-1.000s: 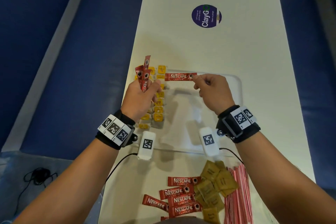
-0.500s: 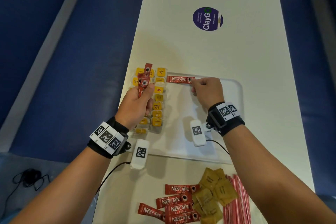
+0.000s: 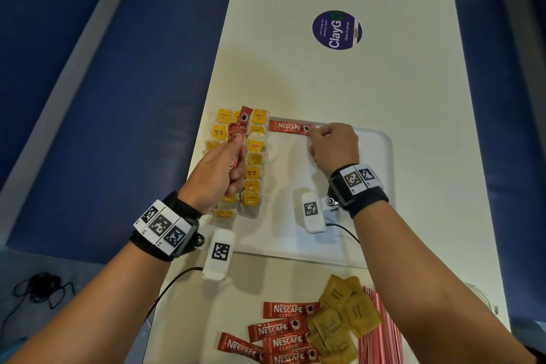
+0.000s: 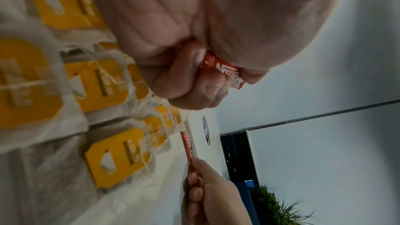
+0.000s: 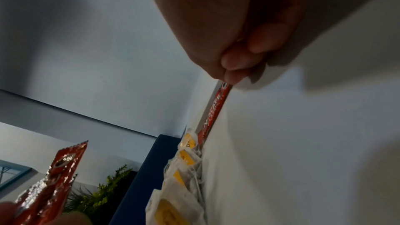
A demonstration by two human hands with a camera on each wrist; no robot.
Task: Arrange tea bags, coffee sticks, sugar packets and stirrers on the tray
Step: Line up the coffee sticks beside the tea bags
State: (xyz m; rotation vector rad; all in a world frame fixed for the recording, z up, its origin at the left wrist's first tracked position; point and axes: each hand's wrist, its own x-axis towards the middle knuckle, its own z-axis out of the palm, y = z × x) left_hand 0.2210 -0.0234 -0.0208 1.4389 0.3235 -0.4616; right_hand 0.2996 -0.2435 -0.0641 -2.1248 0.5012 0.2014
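Observation:
A white tray [image 3: 381, 156] lies across the table. Two columns of yellow-tagged tea bags [image 3: 254, 174] fill its left side. My right hand [image 3: 332, 145] pinches the right end of a red coffee stick [image 3: 288, 126] that lies along the tray's far edge; the right wrist view shows the same coffee stick [image 5: 213, 112] low against the tray. My left hand [image 3: 220, 170] grips a bundle of coffee sticks [image 3: 237, 139] upright above the tea bags, and the bundle's lower end [image 4: 223, 68] shows between the fingers in the left wrist view.
Near the table's front edge lie several loose coffee sticks [image 3: 283, 331], brown sugar packets [image 3: 342, 319] and a bunch of red-striped stirrers [image 3: 381, 334]. A purple round sticker [image 3: 336, 29] sits further up the table. Blue bench seats flank the table on both sides.
My right hand has lowered the single coffee stick onto the tray's far edge. The left hand with its bundle has stayed over the tea bags.

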